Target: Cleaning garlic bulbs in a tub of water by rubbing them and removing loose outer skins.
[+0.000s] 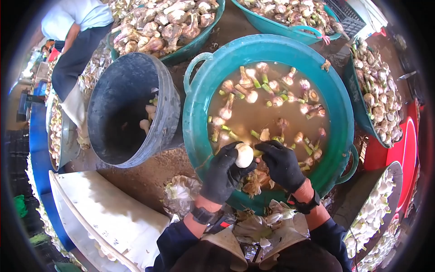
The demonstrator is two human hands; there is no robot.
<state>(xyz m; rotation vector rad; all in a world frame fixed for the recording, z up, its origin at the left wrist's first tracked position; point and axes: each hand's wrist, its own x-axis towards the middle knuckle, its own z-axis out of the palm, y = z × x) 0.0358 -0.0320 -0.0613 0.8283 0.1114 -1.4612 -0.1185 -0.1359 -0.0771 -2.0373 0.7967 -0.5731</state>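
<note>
My left hand point(222, 173), in a black glove, holds a peeled white garlic bulb point(244, 155) over the near side of a round green tub point(197, 112). The bulb's short green-yellow stem point(258, 153) points right, between the fingertips of my right hand point(283, 165), also gloved in black. Muddy brown water point(251, 112) stands in the tub. Several unpeeled garlic bulbs point(251, 96) with cut green stems float in it. Loose brown skins point(255, 183) hang below my hands at the tub's near rim.
A dark bucket point(164, 112) with a few peeled bulbs tilts left of the tub. Tubs of unpeeled garlic point(171, 32) stand behind and at the right point(382, 98). Peeled white garlic point(370, 210) fills a container at lower right. A white container point(112, 210) lies lower left. Another person point(76, 44) bends at upper left.
</note>
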